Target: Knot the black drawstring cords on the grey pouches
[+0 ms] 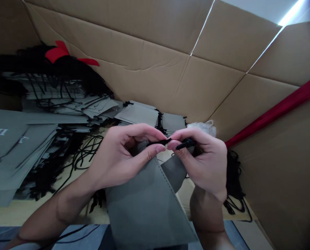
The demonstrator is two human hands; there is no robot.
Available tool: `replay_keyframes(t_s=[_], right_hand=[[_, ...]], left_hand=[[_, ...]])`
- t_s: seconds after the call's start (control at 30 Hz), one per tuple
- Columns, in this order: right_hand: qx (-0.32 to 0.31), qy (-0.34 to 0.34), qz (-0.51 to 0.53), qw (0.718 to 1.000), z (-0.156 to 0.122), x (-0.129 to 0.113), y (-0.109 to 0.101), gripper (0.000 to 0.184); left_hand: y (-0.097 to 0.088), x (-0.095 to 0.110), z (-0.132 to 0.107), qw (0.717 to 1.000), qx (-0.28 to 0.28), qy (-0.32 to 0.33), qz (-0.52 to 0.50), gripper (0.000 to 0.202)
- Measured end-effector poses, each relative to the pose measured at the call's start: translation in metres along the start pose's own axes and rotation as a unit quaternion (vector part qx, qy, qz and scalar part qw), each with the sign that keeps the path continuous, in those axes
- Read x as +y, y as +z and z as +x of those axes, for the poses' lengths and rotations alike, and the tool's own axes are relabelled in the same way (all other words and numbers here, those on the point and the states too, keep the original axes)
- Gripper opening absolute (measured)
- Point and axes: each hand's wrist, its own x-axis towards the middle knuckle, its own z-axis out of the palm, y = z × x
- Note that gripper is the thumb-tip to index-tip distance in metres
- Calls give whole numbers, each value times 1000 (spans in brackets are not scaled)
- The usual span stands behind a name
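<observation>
My left hand (123,152) pinches a black cord (158,142) between thumb and forefinger. Close beside it, fingertips nearly touching, my right hand (202,156) is closed on the same cord, where a dark knotted bunch (185,143) shows at the thumb. A grey pouch (149,205) with a stitched edge hangs below both hands, its top corner near the fingers. Its grey flap or second part (174,170) folds out to the right. My curled fingers hide where cord and pouch meet.
Grey printed pouches (11,149) are piled at left, with black cords (79,156) beside them. Behind lie more stacked pouches (139,113) and a black cord bundle with a red strip (57,52). Cardboard walls (144,52) enclose the table; more cords (234,177) lie at right.
</observation>
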Motion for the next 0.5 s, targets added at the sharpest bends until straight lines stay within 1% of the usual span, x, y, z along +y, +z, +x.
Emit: replay_keyframes(t_s=[0.07, 0.17, 0.23, 0.33, 0.5], right_hand=[[-13, 16, 23, 1000, -1, 1, -2, 15], [-44, 41, 86, 994, -3, 2, -6, 35], [-39, 64, 113, 991, -4, 4, -7, 37], [-20, 70, 104, 992, -5, 7, -9, 27], [-38, 22, 13, 999, -4, 3, -11, 8]], left_hand=[[0, 0, 0, 999, 18, 10, 35, 8], [0, 0, -1, 997, 41, 9, 68, 7], [0, 0, -1, 996, 48, 9, 69, 8], [-1, 0, -2, 997, 55, 12, 60, 10], [-1, -2, -6, 997, 63, 15, 39, 17]])
